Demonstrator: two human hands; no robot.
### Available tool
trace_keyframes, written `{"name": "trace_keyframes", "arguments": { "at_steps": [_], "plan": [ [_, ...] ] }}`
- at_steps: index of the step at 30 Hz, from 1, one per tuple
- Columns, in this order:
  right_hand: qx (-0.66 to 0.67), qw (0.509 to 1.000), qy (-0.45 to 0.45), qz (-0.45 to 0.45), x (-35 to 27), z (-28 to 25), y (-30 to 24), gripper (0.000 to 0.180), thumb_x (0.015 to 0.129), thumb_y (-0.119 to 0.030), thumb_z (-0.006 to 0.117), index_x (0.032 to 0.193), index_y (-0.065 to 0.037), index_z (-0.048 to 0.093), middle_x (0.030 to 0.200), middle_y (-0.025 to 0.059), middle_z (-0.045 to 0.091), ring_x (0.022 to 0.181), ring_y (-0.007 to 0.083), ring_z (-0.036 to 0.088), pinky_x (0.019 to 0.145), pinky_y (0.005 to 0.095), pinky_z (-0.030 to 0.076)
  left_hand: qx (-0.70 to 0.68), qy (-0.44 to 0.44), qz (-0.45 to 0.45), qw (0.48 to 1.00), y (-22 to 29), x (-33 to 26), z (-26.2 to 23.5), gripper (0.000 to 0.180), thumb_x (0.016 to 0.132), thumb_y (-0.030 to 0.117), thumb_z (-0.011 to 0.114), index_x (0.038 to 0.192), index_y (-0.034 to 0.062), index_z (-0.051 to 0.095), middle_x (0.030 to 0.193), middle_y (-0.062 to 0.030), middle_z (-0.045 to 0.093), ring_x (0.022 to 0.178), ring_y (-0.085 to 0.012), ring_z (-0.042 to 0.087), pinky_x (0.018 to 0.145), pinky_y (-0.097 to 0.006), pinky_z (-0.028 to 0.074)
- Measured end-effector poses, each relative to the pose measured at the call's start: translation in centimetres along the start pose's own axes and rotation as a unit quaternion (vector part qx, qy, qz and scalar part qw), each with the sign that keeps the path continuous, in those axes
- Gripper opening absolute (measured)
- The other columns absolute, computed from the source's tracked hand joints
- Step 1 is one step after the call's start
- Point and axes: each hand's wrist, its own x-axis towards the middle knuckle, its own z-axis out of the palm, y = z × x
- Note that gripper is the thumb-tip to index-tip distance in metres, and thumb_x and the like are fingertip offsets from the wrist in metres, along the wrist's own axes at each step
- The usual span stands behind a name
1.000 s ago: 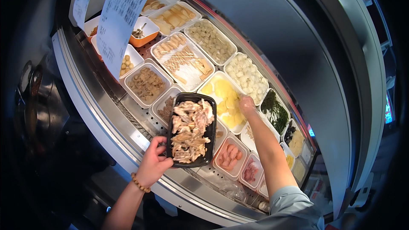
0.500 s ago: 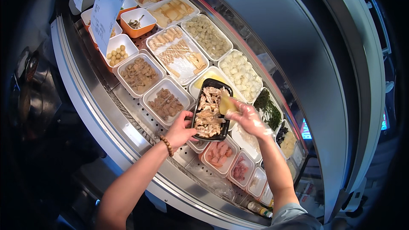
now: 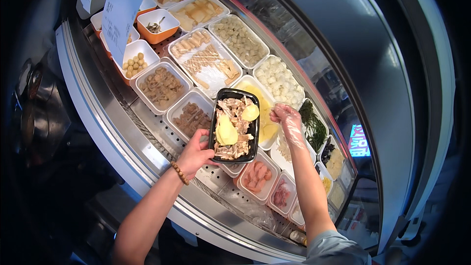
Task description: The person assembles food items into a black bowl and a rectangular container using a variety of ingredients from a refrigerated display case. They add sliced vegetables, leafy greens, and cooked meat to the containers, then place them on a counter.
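Observation:
My left hand (image 3: 195, 153), with a wooden bead bracelet (image 3: 179, 172) on the wrist, grips the lower left rim of a black rectangular food container (image 3: 212, 143). Brownish-white meat pieces (image 3: 242, 140) fill it, and pale yellow potato slices (image 3: 226, 130) lie on top in two spots. To the right, my right hand (image 3: 289, 120) wears a thin clear glove. Its fingers are curled together, and what they hold, if anything, is hidden. It hovers by the right edge of a white tray of yellow slices (image 3: 266, 130), partly covered by the container.
White trays of food stand in a metal display case: cauliflower (image 3: 279, 82), dark greens (image 3: 314, 125), pink sausage pieces (image 3: 257, 176), brown meat (image 3: 160, 88) and film-wrapped skewers (image 3: 206, 59). Orange-sided bowls (image 3: 158, 25) and a hanging printed sheet (image 3: 120, 14) are at upper left. A curved lid (image 3: 353, 54) rises at right.
The yellow slices that were in my right hand now lie on the meat. My right hand has moved away to the right, toward the slice tray. The container has shifted slightly left.

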Motion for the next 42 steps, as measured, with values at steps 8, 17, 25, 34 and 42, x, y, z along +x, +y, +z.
{"name": "trace_keyframes", "arguments": {
  "at_steps": [8,17,25,34,42],
  "plan": [
    [-0.588,0.793,0.052,-0.152,8.6,-1.9,9.0,0.054,0.075,-0.033,0.075,0.119,-0.005,0.064,0.107,0.0184,0.069,0.099,0.0324,0.065,0.089,0.0398,0.050,0.014,0.041,0.057,0.997,0.7,0.1,0.5,0.064,0.081,-0.014,0.049,0.138,0.0084,0.032,0.120,-0.0133,0.060,0.097,-0.0214,0.066,0.071,-0.035,0.062],
    [-0.686,0.689,-0.045,-0.231,14.4,-2.0,11.6,0.025,0.082,-0.021,0.059,0.097,-0.003,0.067,0.090,0.0202,0.067,0.088,0.0368,0.064,0.082,0.0459,0.050,0.009,0.060,0.076,0.995,0.5,0.3,0.5,0.067,0.081,-0.013,0.050,0.141,0.0101,0.031,0.121,-0.0139,0.059,0.098,-0.0225,0.066,0.069,-0.034,0.061],
    [-0.094,0.961,0.171,-0.196,10.7,-6.7,10.4,0.026,0.096,-0.013,0.055,0.115,0.002,0.065,0.094,0.0059,0.068,0.079,0.0135,0.062,0.065,0.0324,0.052,0.058,0.049,0.059,0.995,-1.1,1.7,-0.2,0.073,0.084,-0.008,0.055,0.147,0.0122,0.024,0.127,-0.0153,0.054,0.106,-0.0242,0.062,0.071,-0.038,0.061],
    [-0.546,0.765,-0.080,-0.332,-11.2,9.0,-5.5,0.053,0.088,-0.026,0.064,0.133,-0.002,0.050,0.138,0.0257,0.048,0.127,0.0427,0.046,0.108,0.0517,0.035,0.020,-0.055,0.023,0.998,1.6,0.2,-0.2,0.069,0.085,-0.007,0.055,0.147,0.0124,0.029,0.123,-0.0121,0.057,0.103,-0.0202,0.063,0.079,-0.034,0.058],
    [-0.178,0.975,0.029,-0.126,-14.2,11.7,-3.8,0.041,0.098,-0.017,0.052,0.133,0.004,0.049,0.135,0.0222,0.050,0.123,0.0287,0.052,0.101,0.0359,0.041,0.020,-0.108,-0.002,0.994,0.8,0.3,0.3,0.070,0.085,-0.007,0.055,0.147,0.0083,0.028,0.123,-0.0116,0.057,0.102,-0.0212,0.063,0.077,-0.036,0.060]
  ]
}}
